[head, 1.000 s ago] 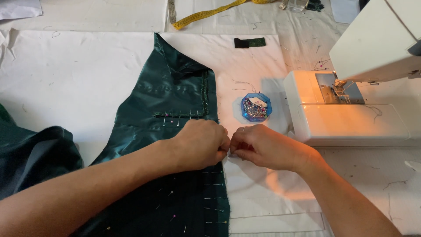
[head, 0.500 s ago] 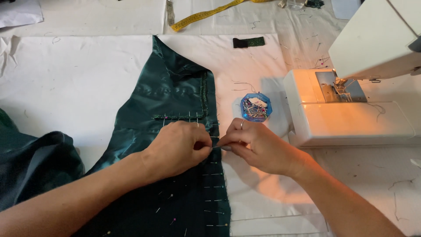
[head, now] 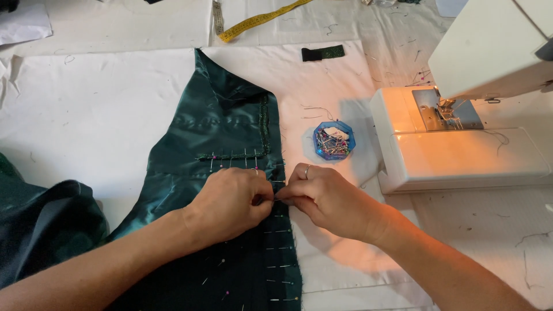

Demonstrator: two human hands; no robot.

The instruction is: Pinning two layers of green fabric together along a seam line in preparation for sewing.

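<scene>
A dark green satin garment piece (head: 224, 132) lies flat on the white-covered table, with a beaded trim and several pins along its right edge. My left hand (head: 233, 201) rests on the fabric, fingers curled and pinching at that edge. My right hand (head: 328, 198), a ring on one finger, meets it from the right, with fingertips pinched on a pin at the fabric's edge. The two hands touch at the fingertips. A small blue box of pins (head: 334, 141) sits just beyond my right hand.
A white sewing machine (head: 461, 132) with its lamp on stands at the right. A yellow tape measure (head: 259, 20) and a small dark fabric scrap (head: 322, 53) lie at the back. More green fabric (head: 40, 230) is bunched at the lower left.
Both hands have shifted slightly up and right along the pinned edge, staying joined at the fingertips. The fabric has not moved noticeably.
</scene>
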